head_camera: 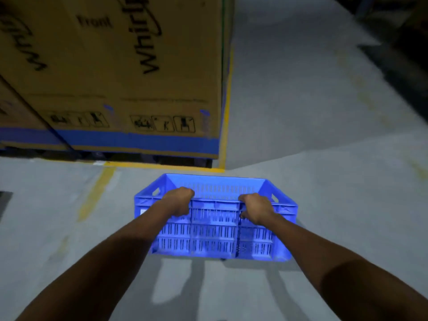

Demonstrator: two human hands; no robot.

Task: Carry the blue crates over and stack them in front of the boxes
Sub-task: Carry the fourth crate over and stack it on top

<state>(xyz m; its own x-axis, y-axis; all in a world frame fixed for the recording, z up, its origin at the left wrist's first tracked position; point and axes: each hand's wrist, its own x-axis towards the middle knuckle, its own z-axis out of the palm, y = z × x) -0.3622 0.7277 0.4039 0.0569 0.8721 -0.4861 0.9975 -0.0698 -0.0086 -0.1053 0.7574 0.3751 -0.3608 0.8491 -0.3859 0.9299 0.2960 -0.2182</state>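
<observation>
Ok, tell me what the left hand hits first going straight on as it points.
The left hand grips the blue crate by its near rim, so the crate's far wall probably comes first; the cardboard box stands beyond.

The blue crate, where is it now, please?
Head view, lower centre: the blue crate is gripped at its near rim by the left hand and right hand, just short of the yellow line before the cardboard boxes.

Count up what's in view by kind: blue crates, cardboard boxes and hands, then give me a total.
blue crate: 1
cardboard boxes: 2 (the second only partly in view at the left edge)
hands: 2, left hand and right hand, both gripping the crate's near rim
Total: 5
</observation>
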